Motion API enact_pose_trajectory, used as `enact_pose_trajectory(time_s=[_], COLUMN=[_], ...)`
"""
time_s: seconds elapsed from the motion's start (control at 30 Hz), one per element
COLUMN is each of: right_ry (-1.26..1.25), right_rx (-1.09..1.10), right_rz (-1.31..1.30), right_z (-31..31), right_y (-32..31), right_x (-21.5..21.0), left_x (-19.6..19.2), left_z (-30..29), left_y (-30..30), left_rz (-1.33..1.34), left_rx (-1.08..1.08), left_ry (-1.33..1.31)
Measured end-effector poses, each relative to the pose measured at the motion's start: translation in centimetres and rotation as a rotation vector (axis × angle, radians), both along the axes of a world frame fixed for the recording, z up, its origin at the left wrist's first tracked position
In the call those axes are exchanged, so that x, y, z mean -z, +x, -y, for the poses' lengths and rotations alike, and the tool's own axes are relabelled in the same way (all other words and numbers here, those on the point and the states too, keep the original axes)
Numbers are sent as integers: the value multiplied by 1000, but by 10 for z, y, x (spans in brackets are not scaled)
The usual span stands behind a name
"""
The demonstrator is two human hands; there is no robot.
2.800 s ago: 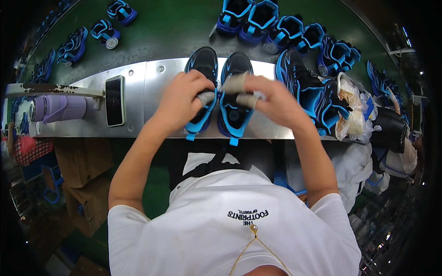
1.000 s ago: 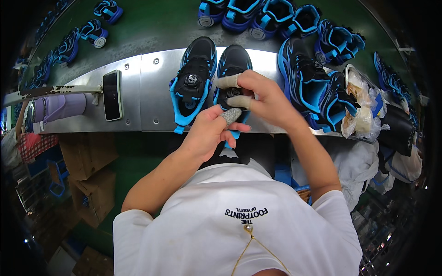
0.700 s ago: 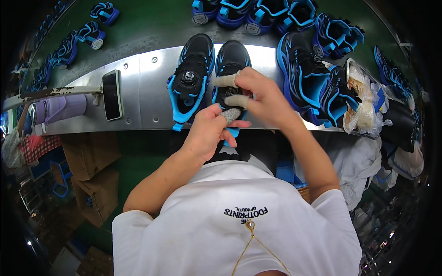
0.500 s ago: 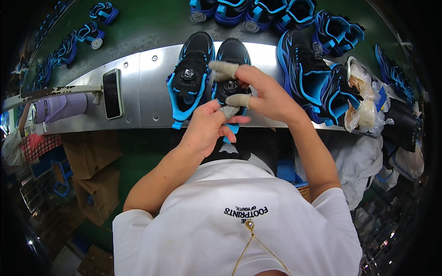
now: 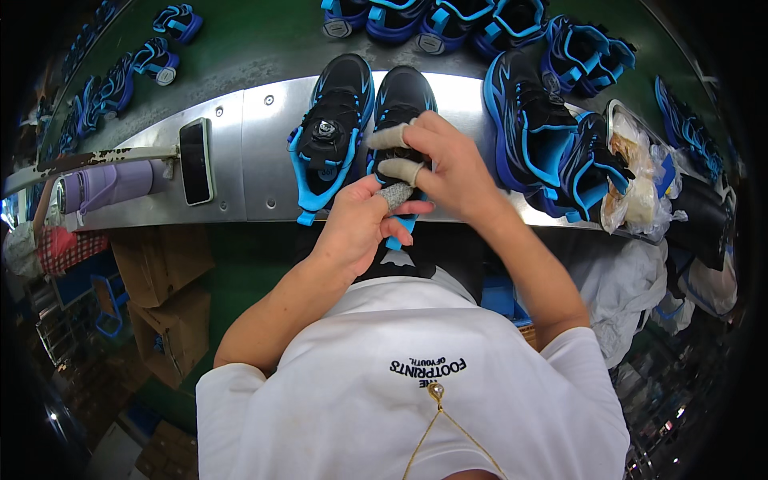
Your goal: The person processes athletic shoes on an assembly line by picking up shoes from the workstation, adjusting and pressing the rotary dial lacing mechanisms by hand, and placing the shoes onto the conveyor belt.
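Two black sneakers with bright blue trim lie side by side before me, toes pointing away. The left sneaker (image 5: 340, 104) shows a round lacing dial (image 5: 326, 129) on its tongue. My left hand (image 5: 360, 220) grips the right sneaker (image 5: 406, 92) near its collar, a grey knit cover on one finger. Over that sneaker's tongue bends my right hand (image 5: 452, 168), with beige covers on thumb and forefinger. Those two fingers close around the dial area and hide the dial.
More sneakers (image 5: 520, 120) stand to the right, beside a tray of plastic bags (image 5: 640, 184). Several others line the green surface (image 5: 264, 40) beyond the metal ledge (image 5: 264, 168). At left are a phone (image 5: 195, 162), a metal bar (image 5: 96, 160) and a lilac bottle (image 5: 112, 186).
My right thumb and forefinger have drawn closer together, covering the dial that showed between them. The right hand has shifted slightly left; my left hand stays at the sneaker's collar.
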State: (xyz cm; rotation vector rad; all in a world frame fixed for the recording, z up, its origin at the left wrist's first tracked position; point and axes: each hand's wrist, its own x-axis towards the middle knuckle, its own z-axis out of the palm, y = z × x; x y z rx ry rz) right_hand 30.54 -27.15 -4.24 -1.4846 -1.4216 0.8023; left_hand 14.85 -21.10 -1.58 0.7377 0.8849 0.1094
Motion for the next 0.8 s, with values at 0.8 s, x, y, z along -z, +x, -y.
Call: enact_pose_trajectory(time_s=[0.8], right_ry=[71], right_rx=[3], right_rz=[50], right_z=[-4], right_y=[5], right_x=[0], left_x=[9], left_z=[11], left_y=[0], left_rz=[30], left_rx=[-79], left_ry=[-12])
